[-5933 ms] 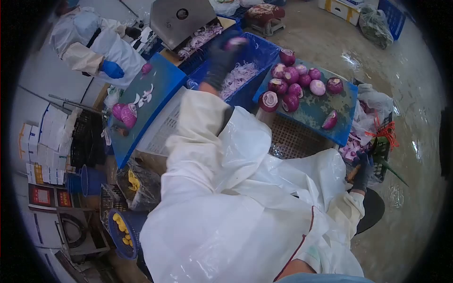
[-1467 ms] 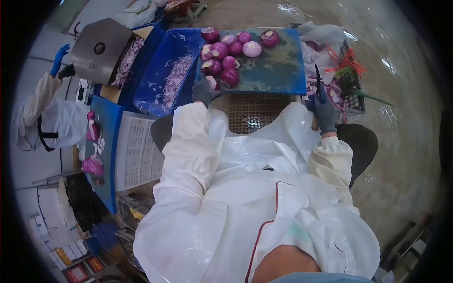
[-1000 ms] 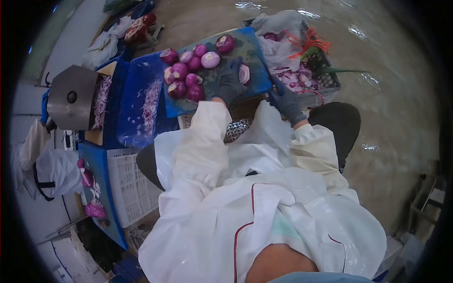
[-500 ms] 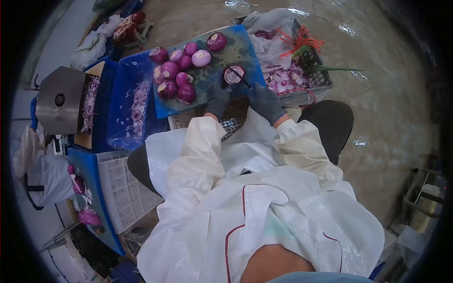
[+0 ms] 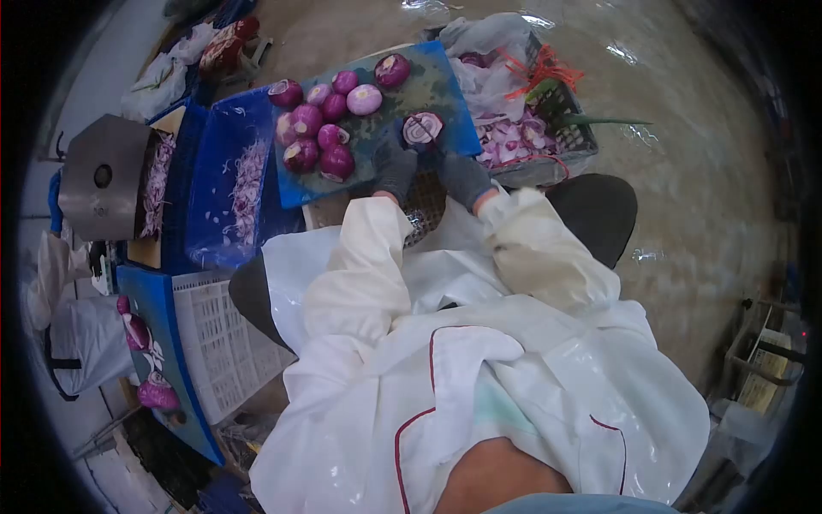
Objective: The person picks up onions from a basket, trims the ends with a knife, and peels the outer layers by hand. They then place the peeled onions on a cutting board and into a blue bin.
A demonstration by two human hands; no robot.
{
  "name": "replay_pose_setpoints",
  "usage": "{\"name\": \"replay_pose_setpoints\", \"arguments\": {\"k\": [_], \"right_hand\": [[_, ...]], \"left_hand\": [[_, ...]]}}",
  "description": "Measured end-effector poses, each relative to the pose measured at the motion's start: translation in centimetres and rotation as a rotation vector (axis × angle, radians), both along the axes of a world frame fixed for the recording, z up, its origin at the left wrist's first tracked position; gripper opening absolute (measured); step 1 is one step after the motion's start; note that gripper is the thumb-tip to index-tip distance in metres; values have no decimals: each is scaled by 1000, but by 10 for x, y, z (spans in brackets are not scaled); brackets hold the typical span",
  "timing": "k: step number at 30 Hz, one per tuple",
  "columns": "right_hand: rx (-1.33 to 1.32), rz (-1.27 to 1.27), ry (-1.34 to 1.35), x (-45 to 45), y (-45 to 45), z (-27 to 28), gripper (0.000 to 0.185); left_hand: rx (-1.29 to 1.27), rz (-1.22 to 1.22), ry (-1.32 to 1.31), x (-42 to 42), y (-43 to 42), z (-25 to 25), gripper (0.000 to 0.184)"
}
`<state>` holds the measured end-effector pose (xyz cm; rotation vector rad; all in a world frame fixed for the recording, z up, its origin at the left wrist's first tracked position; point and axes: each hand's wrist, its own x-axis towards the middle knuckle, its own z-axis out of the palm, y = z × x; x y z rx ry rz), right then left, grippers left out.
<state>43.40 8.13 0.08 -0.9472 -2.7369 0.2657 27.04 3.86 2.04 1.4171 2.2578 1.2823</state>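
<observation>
On the blue cutting board (image 5: 460, 103), a red onion (image 5: 425, 126) shows its pale ringed cut face. My left hand (image 5: 395, 164), in a dark grey glove, grips it from the left side. My right hand (image 5: 463, 177), also gloved, is closed around a knife at the board's near edge. The knife's thin dark blade (image 5: 419, 127) lies over the onion's face; its handle is hidden in my fist. Several whole peeled red onions (image 5: 333, 108) are grouped on the left and far parts of the board.
Right of the board stands a dark crate (image 5: 565, 158) with onion scraps and plastic bags. A blue bin (image 5: 210, 176) of shredded onion and a metal slicer (image 5: 101, 177) are at left. A blue-gloved hand (image 5: 56, 201) of another person shows beside the slicer. A white basket (image 5: 224, 343) stands nearer me.
My right hand has shifted left and toward me, and the knife blade now lies further left across the onion. My left hand stays at the onion.
</observation>
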Motion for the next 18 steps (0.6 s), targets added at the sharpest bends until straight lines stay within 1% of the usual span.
{"name": "replay_pose_setpoints", "arguments": {"k": [1, 2, 3, 5, 6, 8, 9, 11, 12, 13, 14, 15, 17, 18], "right_hand": [[85, 62, -10, 12, -9, 2, 18], [-10, -7, 25, 23, -18, 6, 17], [-109, -77, 59, 36, -31, 10, 17], [-314, -220, 128, 57, -46, 16, 18], [-337, -203, 197, 64, -47, 17, 20], [-294, -54, 260, 73, -36, 16, 21], [-487, -110, 345, 74, -31, 15, 23], [-848, -262, 559, 71, -25, 31, 27], [-959, -323, 668, 69, -17, 42, 27], [-1072, -387, 779, 66, -8, 48, 28], [-1018, -427, 699, 63, 8, 36, 29], [-1041, -413, 719, 62, 16, 24, 29], [-1085, -384, 767, 56, 28, 12, 28], [-1051, -352, 814, 52, 34, -9, 25]], "left_hand": [[13, -32, -47, 0, -6, 6, 50], [24, -62, -97, -2, -9, 6, 50], [92, -84, -221, -9, -6, -8, 51], [219, -129, -469, -14, -2, -19, 52], [10, -73, -445, -16, -2, -24, 57], [-14, 29, -367, -6, 10, -29, 60], [-23, 82, -328, -3, 14, -30, 62], [-104, 70, -231, 4, 14, -11, 62], [-146, 65, -182, 7, 13, 1, 62], [-110, 88, -314, 5, 17, -4, 59], [-75, 111, -445, 0, 25, -15, 56], [-41, 132, -575, -6, 28, -27, 53], [-33, -52, -925, -39, 16, -41, 52], [-30, -143, -1100, -50, 13, -41, 52]]}}
